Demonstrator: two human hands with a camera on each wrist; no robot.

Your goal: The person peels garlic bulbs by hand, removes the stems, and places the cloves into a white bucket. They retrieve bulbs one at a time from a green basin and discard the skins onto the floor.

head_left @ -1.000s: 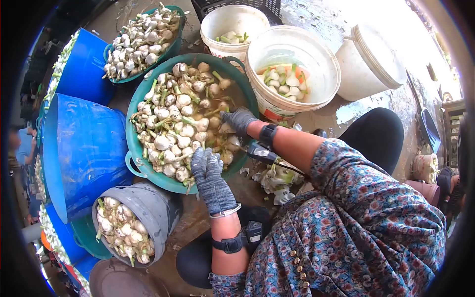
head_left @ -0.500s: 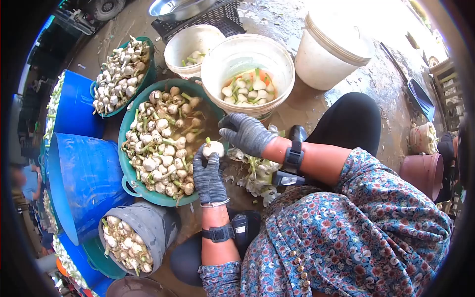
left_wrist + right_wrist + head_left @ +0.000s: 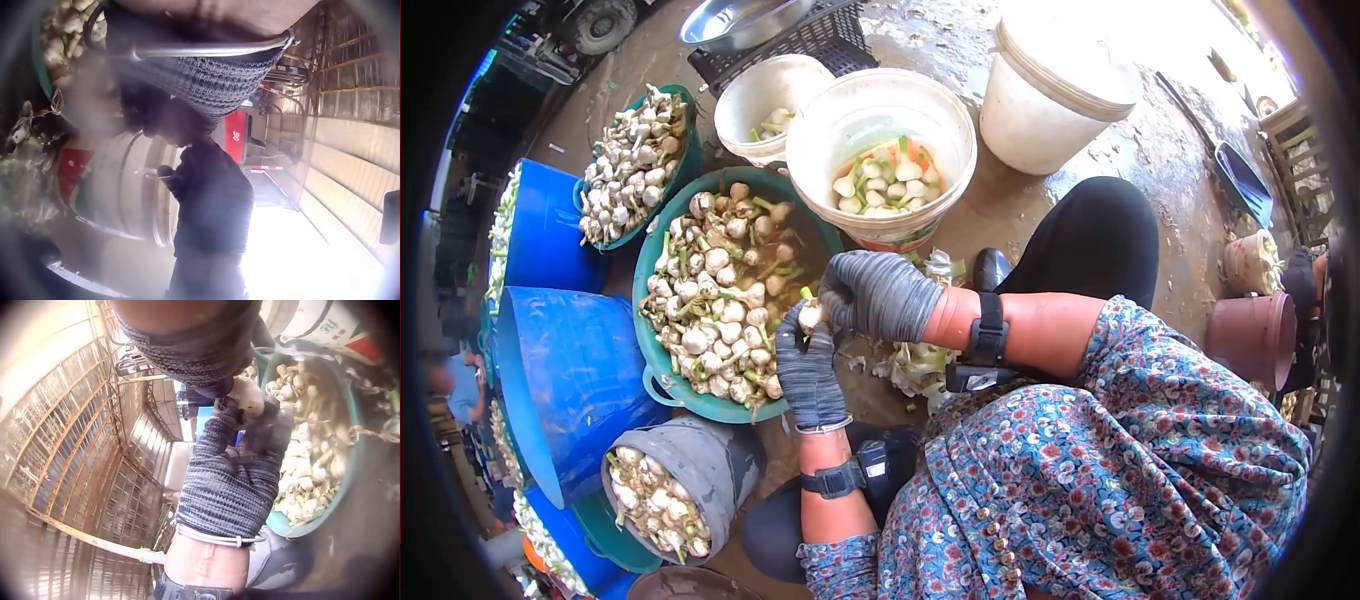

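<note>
A pale garlic bulb (image 3: 811, 316) with a short green stem is gripped by my gloved left hand (image 3: 808, 375), just past the right rim of the green tub (image 3: 652, 350). My gloved right hand (image 3: 882, 295) is against the bulb's right side, its fingers curled and pinching at it. In the right wrist view the bulb (image 3: 247, 399) lies between the left hand's (image 3: 231, 469) thumb and fingers, with the right hand (image 3: 187, 356) above it. The tub holds many unpeeled bulbs (image 3: 718, 300) and brownish water.
Two white buckets (image 3: 880, 85) with peeled bulbs stand behind the tub, a lidded white bucket (image 3: 1040, 110) to their right. Blue containers (image 3: 580, 370) and a grey bucket (image 3: 720, 450) of garlic stand left. Peelings (image 3: 915, 368) lie beside my knee.
Both hands have come back from the tub, the left with a bulb. The right hand has then moved in from beside the bulb and closed onto it. The head view has shifted.
</note>
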